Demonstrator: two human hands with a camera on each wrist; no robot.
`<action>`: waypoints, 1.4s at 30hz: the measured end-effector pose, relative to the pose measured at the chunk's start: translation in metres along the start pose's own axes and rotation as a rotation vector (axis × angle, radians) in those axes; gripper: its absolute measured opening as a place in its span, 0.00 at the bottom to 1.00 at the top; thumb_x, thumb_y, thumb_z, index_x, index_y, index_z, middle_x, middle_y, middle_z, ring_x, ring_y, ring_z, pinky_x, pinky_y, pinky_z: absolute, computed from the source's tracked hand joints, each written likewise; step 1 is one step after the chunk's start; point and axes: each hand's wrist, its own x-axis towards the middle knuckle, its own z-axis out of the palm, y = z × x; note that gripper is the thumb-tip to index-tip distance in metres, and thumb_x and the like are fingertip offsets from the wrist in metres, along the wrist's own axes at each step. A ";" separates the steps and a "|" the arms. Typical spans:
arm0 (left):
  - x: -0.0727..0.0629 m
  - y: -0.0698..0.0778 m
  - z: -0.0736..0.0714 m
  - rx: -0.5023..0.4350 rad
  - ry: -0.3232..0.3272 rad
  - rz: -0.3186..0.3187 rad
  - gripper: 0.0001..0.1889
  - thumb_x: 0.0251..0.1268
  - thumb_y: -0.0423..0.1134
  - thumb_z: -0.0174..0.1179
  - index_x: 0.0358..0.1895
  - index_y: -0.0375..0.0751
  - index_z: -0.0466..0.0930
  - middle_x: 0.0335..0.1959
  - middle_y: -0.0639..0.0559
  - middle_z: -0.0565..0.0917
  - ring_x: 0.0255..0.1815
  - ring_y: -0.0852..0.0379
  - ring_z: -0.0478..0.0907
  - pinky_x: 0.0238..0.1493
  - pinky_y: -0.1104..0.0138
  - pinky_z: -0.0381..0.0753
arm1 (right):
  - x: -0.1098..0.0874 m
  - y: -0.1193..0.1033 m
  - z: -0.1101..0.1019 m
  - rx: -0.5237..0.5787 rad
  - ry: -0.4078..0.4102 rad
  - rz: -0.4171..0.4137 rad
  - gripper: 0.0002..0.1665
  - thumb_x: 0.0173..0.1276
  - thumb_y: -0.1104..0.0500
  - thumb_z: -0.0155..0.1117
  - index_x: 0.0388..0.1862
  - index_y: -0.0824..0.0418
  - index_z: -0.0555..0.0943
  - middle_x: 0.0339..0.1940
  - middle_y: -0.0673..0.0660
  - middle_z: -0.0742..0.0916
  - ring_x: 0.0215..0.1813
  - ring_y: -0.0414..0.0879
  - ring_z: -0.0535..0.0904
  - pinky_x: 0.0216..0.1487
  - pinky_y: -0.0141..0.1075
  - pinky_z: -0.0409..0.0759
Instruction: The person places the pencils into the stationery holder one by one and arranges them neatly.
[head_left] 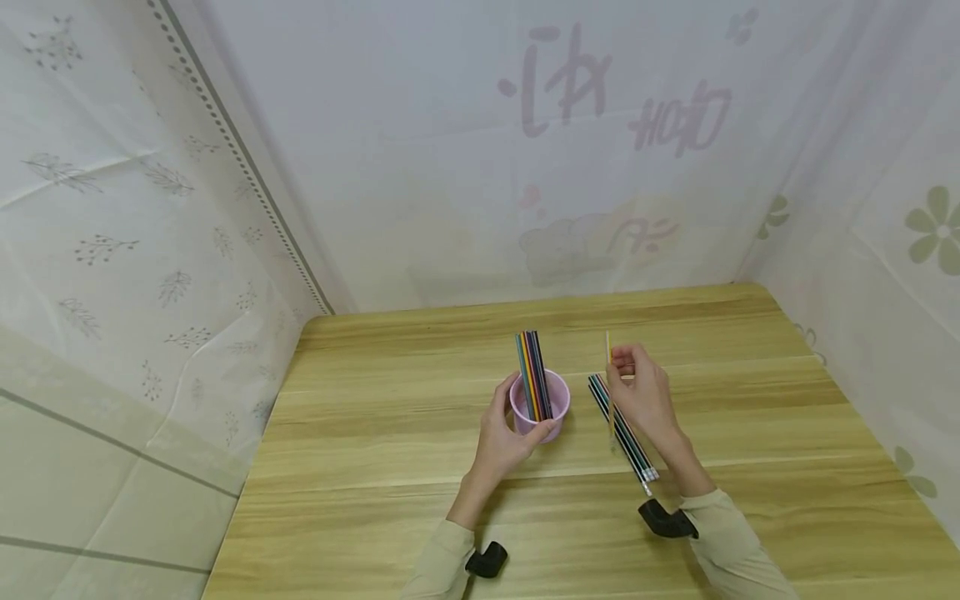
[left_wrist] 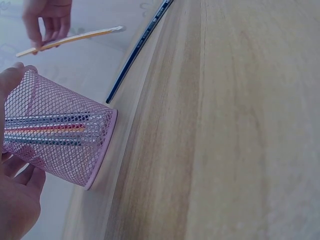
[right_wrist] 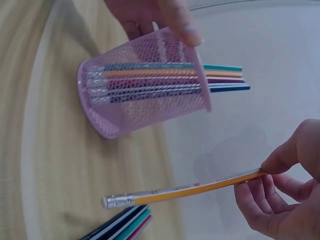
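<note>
My left hand (head_left: 501, 442) grips a pink mesh pencil cup (right_wrist: 145, 120) round its side. Several pencils (head_left: 532, 375) in different colours stand in the cup, leaning together, eraser ends down. Between thumb and fingers, my right hand (head_left: 641, 392) pinches a yellow pencil (right_wrist: 195, 190) near one end, its silver ferrule and eraser at the lower end. That pencil is held in the air to the right of the cup. Below the right hand, a bunch of dark and green pencils (head_left: 633, 446) lies on the table, erasers toward me.
The wooden table (head_left: 375, 467) carries the cup and the loose pencils. Patterned cloth curtains (head_left: 420, 167) hang behind it and at both sides. Black wrist mounts (head_left: 667, 521) sit at both sleeves.
</note>
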 end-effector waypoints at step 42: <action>-0.001 0.001 0.000 0.027 0.006 0.002 0.48 0.53 0.47 0.77 0.77 0.48 0.61 0.70 0.47 0.75 0.68 0.49 0.76 0.70 0.53 0.77 | 0.024 -0.074 0.033 0.383 0.112 -0.213 0.13 0.67 0.75 0.62 0.50 0.75 0.76 0.41 0.69 0.84 0.42 0.46 0.82 0.41 0.22 0.85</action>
